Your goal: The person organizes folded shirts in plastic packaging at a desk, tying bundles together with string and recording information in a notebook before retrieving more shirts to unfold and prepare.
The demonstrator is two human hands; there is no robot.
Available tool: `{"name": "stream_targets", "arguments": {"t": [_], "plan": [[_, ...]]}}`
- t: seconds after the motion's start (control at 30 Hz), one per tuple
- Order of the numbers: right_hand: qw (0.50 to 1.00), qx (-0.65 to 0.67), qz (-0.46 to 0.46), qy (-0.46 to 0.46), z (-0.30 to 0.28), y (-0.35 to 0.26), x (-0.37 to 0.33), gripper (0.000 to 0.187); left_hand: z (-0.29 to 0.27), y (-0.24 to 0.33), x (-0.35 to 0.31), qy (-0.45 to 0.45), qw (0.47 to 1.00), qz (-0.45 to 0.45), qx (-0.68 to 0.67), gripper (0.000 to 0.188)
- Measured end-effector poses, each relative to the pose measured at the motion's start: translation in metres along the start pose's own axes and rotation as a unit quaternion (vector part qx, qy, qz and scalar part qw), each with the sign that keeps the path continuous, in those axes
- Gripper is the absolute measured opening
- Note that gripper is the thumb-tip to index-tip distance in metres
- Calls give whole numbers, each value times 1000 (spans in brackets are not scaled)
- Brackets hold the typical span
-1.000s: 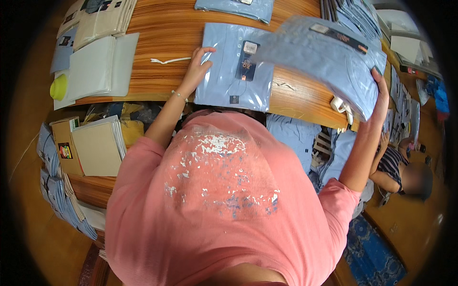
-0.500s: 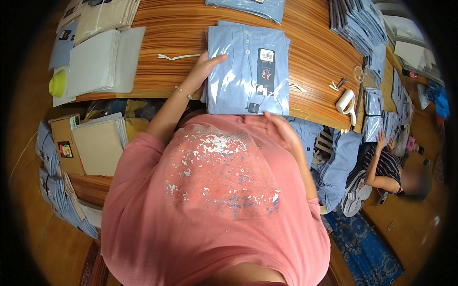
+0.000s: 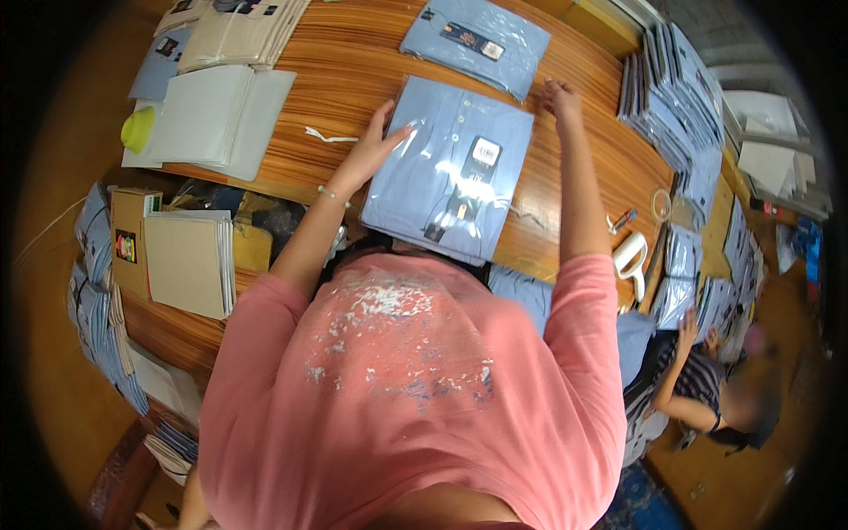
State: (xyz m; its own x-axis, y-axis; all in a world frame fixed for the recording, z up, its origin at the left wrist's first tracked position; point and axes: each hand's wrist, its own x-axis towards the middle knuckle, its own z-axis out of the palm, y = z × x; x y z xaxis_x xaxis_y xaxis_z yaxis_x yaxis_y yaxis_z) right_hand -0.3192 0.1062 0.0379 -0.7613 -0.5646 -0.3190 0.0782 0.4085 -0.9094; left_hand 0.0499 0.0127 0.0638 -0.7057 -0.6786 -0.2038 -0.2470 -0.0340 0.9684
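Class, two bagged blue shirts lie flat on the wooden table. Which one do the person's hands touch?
The nearer shirt, at the table's front edge. The left hand rests on its left side and the right hand at its far right corner. The farther shirt lies untouched.

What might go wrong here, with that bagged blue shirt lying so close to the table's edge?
The bagged shirt overhangs the near edge of the table; its slick wrap might let it slide off. The left hand presses only its left side, and the right hand only touches its far corner, so it could skew. The loose white string nearby might get caught underneath.
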Motion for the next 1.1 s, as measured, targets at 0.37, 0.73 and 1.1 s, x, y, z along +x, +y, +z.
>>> {"name": "stream_targets", "arguments": {"t": [0.37,0.73,1.1], "plan": [[956,197,153,-154,28,-9,46,26,-15,31,-4,71,985,73,141,78],[902,350,-194,-161,63,-124,-152,38,34,103,103,-44,806,-61,-587,40],[769,577,-15,-274,7,-83,-155,39,-13,120,57,-149,878,-92,-445,38]]}}
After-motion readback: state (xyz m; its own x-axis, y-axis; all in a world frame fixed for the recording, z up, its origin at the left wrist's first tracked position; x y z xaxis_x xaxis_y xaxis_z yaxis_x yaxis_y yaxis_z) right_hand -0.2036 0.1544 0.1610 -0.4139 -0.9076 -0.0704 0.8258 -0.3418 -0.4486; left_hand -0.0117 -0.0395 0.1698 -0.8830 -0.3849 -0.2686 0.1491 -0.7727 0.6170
